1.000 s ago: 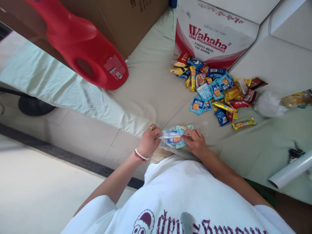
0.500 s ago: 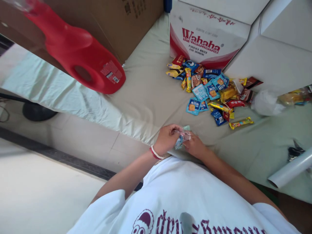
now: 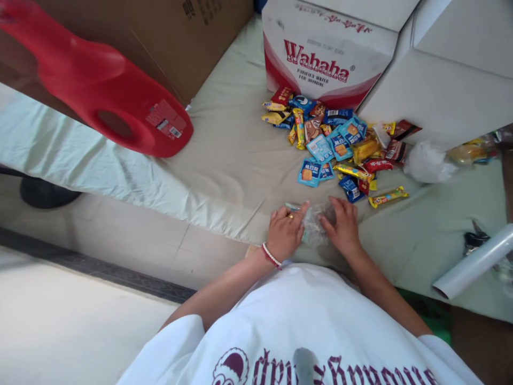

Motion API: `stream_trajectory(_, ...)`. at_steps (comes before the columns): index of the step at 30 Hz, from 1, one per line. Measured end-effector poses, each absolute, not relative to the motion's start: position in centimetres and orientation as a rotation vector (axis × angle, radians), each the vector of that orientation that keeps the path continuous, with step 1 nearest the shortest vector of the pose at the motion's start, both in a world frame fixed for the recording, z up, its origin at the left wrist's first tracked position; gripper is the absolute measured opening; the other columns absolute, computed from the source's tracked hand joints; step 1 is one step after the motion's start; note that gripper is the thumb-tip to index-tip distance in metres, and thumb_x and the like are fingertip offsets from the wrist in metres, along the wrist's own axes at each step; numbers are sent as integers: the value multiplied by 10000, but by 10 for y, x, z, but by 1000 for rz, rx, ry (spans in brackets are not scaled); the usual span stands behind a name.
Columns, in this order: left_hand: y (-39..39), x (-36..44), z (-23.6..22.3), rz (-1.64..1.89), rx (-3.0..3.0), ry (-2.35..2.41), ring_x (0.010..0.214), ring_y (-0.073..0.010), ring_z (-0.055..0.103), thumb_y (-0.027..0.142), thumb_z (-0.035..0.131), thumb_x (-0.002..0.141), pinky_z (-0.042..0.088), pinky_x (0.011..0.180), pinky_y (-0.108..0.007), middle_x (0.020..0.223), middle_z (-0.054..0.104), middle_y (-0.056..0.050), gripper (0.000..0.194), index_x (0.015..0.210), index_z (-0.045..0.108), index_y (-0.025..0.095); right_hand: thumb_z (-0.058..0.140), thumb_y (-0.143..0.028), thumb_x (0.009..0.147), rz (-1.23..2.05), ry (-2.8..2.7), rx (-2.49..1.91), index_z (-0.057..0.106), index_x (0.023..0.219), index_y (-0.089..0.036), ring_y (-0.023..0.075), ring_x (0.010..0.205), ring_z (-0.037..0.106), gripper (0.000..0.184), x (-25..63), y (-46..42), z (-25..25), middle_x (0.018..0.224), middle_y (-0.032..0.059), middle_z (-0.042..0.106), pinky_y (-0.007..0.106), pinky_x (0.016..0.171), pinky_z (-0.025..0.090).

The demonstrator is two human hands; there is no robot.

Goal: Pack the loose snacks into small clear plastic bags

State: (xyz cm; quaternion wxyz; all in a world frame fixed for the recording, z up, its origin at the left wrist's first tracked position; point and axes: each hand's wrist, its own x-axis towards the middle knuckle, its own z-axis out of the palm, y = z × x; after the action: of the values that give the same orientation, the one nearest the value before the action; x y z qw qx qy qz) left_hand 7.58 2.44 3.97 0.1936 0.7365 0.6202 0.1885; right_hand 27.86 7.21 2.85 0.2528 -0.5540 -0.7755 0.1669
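Observation:
A crumpled clear plastic bag [image 3: 316, 227] lies at the cloth's near edge, in front of my white shirt. Pale green packaging shows through its left part; the rest of the contents is hidden. My left hand [image 3: 286, 231], with a ring and a white-and-red bracelet, covers the bag's left side, its fingers curled onto it and the index stretched out. At the right side is my right hand [image 3: 343, 224], thumb and fingers spread apart, the thumb tip close to or touching the plastic. Just beyond the bag lie blue snack packets [image 3: 309, 172].
A heap of wrapped snacks [image 3: 316, 128] leans against the Wahaha carton [image 3: 324, 53]. A white plastic bag [image 3: 428, 163] sits to its right. A red jug [image 3: 120, 101] stands at left by a brown carton [image 3: 192, 48]. Scissors [image 3: 475, 238] and a white roll [image 3: 473, 262] lie at right.
The blue packet seen in the bag a second ago is now covered. My left hand has moved right onto the bag, and my right hand's fingers have spread away to the right.

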Motion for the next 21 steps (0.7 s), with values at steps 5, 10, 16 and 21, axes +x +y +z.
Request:
stream_trajectory(5, 22, 79, 47, 346, 2251, 1758, 1073, -299, 560, 297, 526, 977, 386, 880, -467, 1186, 703, -123, 312, 1218, 710, 223, 586, -298, 966, 380, -2416, -1486, 724, 936, -192, 341, 1189, 518, 176, 279, 70, 40, 1301, 164, 609, 505, 1018, 465)
stream_trajectory(10, 22, 88, 45, 316, 2301, 1721, 1067, -309, 570, 276, 478, 997, 400, 873, -471, 1119, 687, -159, 311, 1162, 723, 176, 444, -305, 1035, 692, -2328, -1572, 621, 999, -212, 231, 770, 633, 203, 259, 64, 51, 862, 76, 699, 322, 702, 468)
stream_trajectory(16, 28, 50, 45, 622, 1945, 1512, 1012, -274, 613, 181, 582, 866, 474, 888, -436, 1056, 695, -130, 251, 1068, 731, 172, 382, -292, 1039, 914, -2270, -1336, 545, 1036, -215, 210, 761, 657, 181, 217, 72, 43, 858, 64, 702, 292, 691, 452)
stream_trajectory(21, 21, 12, 43, 868, 1508, 1867, 933, -224, 612, 310, 524, 937, 504, 861, -381, 986, 663, -86, 233, 1038, 701, 196, 371, -254, 1026, 1002, -2259, -1260, 549, 1053, -213, 213, 748, 644, 184, 213, 72, 30, 832, 59, 674, 317, 738, 493)
